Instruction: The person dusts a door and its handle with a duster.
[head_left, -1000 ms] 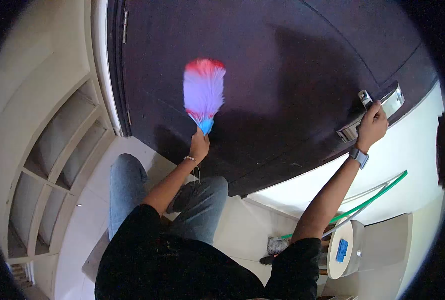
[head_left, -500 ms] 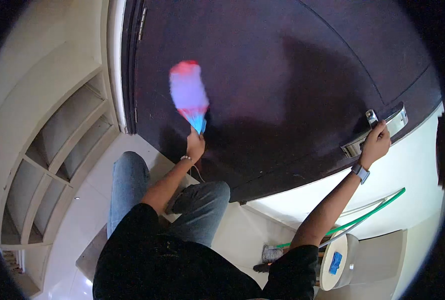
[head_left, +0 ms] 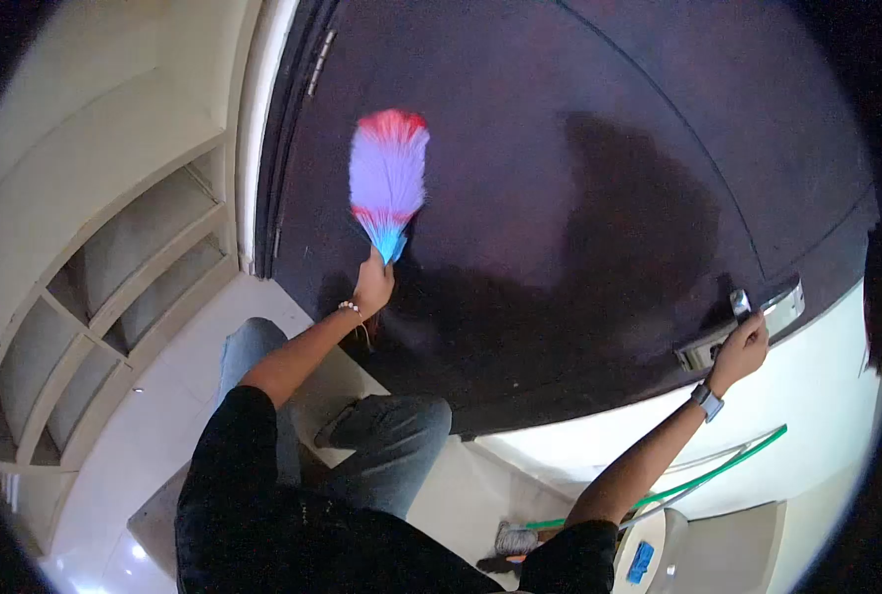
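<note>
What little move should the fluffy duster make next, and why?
Perhaps a small sideways sweep over the dark door: the left hand holds the duster in front of it, and the right hand, at the handle, might help steady it.

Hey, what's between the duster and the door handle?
In the head view, only the dark door, with a shadow on it, lies between duster and handle.

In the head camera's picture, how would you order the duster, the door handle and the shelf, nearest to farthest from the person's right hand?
1. Handle: on the right side of the door, with the right hand on it.
2. Duster: left of centre, in the left hand.
3. Shelf: far left, beyond the door's hinged side.
</note>
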Demonstrator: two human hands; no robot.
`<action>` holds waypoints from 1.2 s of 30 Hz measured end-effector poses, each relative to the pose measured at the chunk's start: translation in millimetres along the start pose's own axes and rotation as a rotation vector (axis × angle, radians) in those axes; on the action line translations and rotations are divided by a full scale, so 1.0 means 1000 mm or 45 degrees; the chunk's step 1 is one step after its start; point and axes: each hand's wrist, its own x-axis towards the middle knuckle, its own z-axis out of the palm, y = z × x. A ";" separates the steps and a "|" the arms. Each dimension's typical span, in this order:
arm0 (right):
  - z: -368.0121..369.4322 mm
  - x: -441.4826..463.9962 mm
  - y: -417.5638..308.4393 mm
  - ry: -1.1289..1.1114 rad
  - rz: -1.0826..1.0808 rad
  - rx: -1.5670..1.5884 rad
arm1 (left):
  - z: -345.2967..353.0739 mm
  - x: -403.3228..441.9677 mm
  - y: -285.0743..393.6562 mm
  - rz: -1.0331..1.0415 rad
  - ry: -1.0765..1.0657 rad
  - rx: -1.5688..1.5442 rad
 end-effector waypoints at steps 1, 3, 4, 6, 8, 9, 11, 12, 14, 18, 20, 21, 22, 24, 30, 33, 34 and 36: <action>0.001 0.000 0.006 -0.031 0.023 -0.017 | -0.007 0.003 0.002 0.000 0.023 -0.004; 0.003 -0.002 0.013 -0.004 0.064 -0.023 | -0.027 0.005 0.007 -0.039 -0.196 0.103; 0.006 -0.002 0.021 0.041 -0.005 -0.032 | -0.032 0.005 0.000 -0.046 -0.257 0.173; 0.009 -0.003 0.037 0.061 -0.027 -0.018 | -0.049 0.007 0.011 0.014 -0.293 0.192; 0.008 -0.003 0.041 0.003 0.073 0.027 | -0.059 0.008 0.008 0.125 -0.308 0.183; 0.006 -0.003 0.041 -0.027 0.126 0.047 | -0.060 0.008 -0.003 0.218 -0.305 0.158; 0.003 -0.001 0.048 -0.031 0.130 0.010 | -0.057 0.005 -0.025 0.249 -0.202 0.089; 0.002 -0.003 0.051 -0.001 0.139 0.013 | -0.053 0.002 -0.043 0.253 -0.143 0.090; -0.002 -0.001 0.024 0.020 0.252 -0.018 | -0.051 0.010 -0.051 0.091 -0.127 -0.002; -0.002 0.000 0.032 0.097 0.344 -0.016 | -0.046 0.027 -0.050 -0.375 0.014 -0.137; -0.008 0.002 0.020 0.016 0.495 -0.104 | -0.051 0.030 -0.051 -0.385 -0.012 -0.110; -0.006 0.000 0.001 0.070 0.490 -0.092 | -0.052 0.030 -0.055 -0.388 -0.023 -0.096; -0.005 0.000 0.017 0.087 0.427 -0.106 | -0.050 0.029 -0.064 -0.196 0.026 -0.092; -0.005 0.001 0.033 0.095 0.350 -0.113 | -0.048 0.031 -0.078 -0.034 0.077 -0.008; -0.004 0.001 0.027 0.116 0.405 -0.050 | -0.057 0.072 -0.074 -0.405 0.267 -0.191; -0.002 0.001 0.020 0.146 0.410 -0.021 | -0.057 0.073 -0.074 -0.406 0.225 -0.130; -0.002 0.002 0.009 0.118 0.504 -0.007 | -0.053 0.067 -0.075 -0.232 0.173 -0.075; 0.000 0.001 0.005 0.151 0.486 -0.004 | -0.038 0.060 -0.085 0.070 0.196 -0.005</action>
